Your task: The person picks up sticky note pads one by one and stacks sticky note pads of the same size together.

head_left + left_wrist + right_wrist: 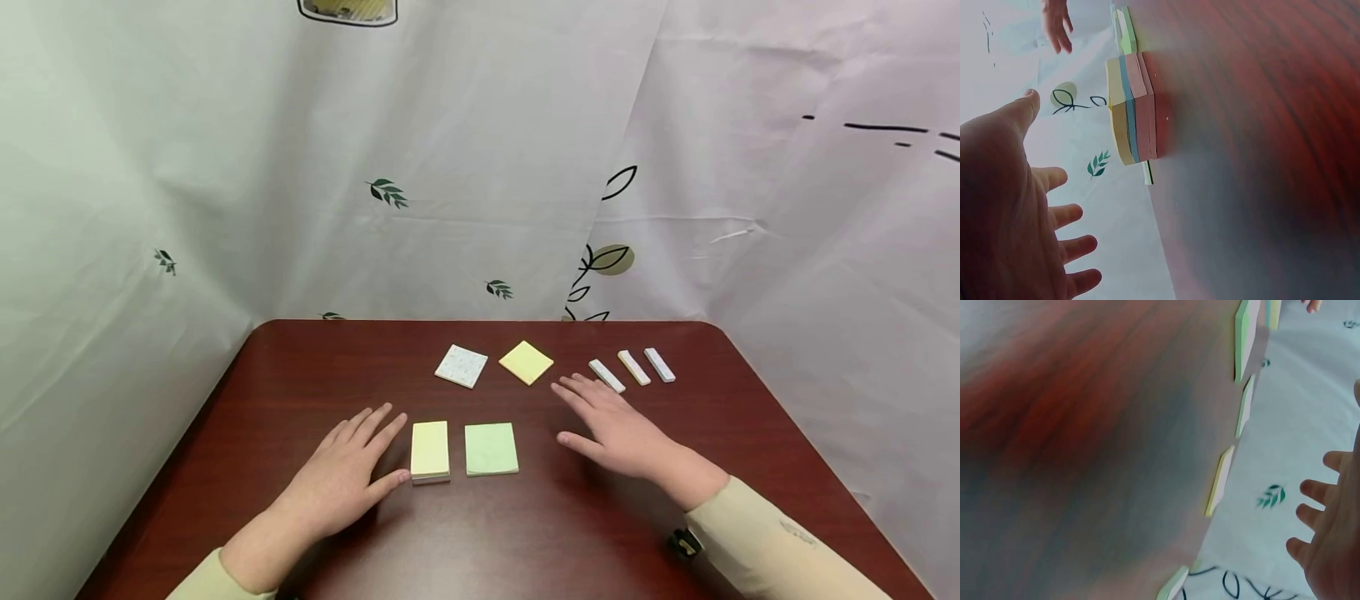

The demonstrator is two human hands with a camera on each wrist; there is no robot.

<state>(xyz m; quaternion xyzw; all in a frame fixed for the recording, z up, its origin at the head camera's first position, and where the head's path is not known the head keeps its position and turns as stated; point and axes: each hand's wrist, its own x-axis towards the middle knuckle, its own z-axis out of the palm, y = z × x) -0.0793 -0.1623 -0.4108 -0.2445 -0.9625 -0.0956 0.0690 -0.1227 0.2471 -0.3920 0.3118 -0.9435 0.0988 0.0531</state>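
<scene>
A stack of sticky-note pads point(430, 450) lies near the middle of the table, yellow on top; the left wrist view shows blue and pink layers in the same stack point(1132, 112). Just left of it my left hand point(341, 471) is spread palm down, holding nothing, its thumb tip close to the stack. I cannot tell whether they touch. Right of the stack sits a square green sticky-note pad point(491, 450). My right hand point(618, 429) is also spread with nothing in it, fingertips near the closest of three narrow pale strips point(607, 376).
Toward the back edge lie a whitish speckled square pad point(461, 367) and a yellow square pad point(527, 362), both turned at an angle. The other strips point(633, 367) are at the back right. A white patterned curtain point(450, 167) hangs behind the dark red table point(300, 367).
</scene>
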